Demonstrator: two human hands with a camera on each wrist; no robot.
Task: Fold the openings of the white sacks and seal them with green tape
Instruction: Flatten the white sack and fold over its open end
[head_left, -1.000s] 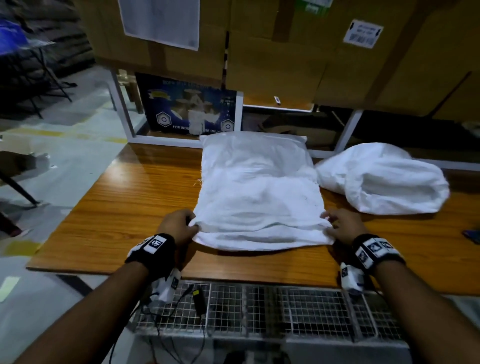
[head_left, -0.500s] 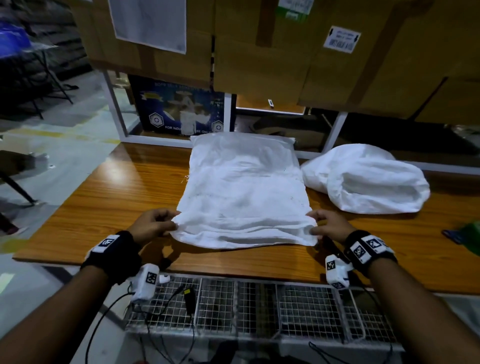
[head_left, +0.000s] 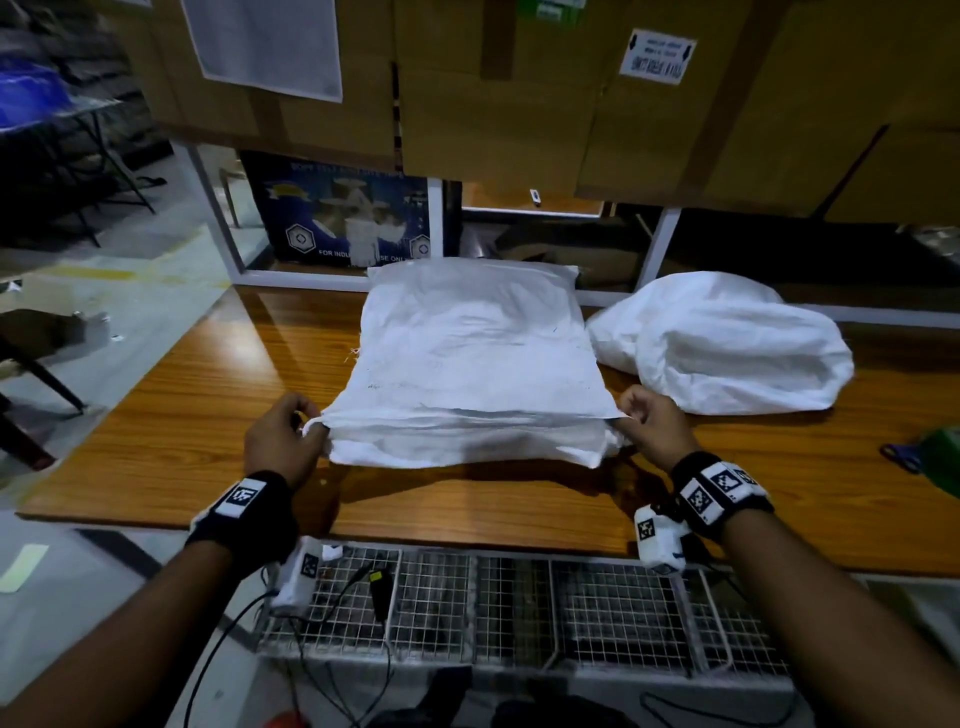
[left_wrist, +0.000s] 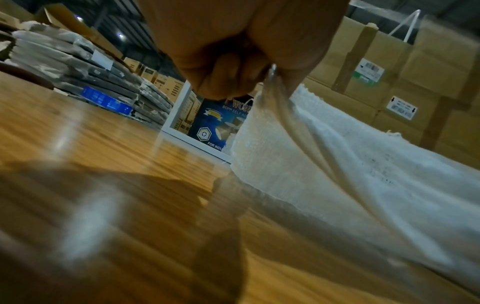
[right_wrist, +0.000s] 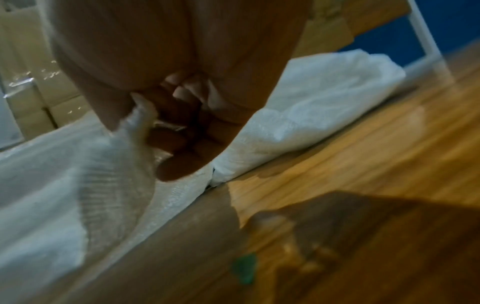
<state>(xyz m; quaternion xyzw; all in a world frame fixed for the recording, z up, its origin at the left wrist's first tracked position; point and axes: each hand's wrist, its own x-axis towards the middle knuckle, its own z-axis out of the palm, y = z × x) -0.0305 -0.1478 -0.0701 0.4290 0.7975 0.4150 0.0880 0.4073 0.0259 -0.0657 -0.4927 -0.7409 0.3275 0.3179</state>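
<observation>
A flat white woven sack (head_left: 472, 358) lies lengthwise on the wooden table (head_left: 197, 415), its open end toward me. My left hand (head_left: 306, 431) pinches the left corner of that opening, and the left wrist view shows the sack's edge (left_wrist: 275, 98) gripped between thumb and curled fingers. My right hand (head_left: 631, 421) pinches the right corner (right_wrist: 137, 115). The near edge is lifted off the table and folded back over the sack. A second, bulging white sack (head_left: 727, 348) lies to the right, also seen in the right wrist view (right_wrist: 311, 98). A green object (head_left: 943, 460), cut off by the frame, sits at the table's right edge.
A wire mesh tray (head_left: 519, 608) with cables runs along the table's near edge. Stacked cardboard boxes (head_left: 519, 93) and a white shelf frame (head_left: 665, 244) stand behind the table. A blue printed box (head_left: 343, 213) sits low on the shelf. Bare floor lies to the left.
Both hands have closed on the corners of the sack's opening and raised its near edge, folding it back. Before, they lay low at the corners on the table.
</observation>
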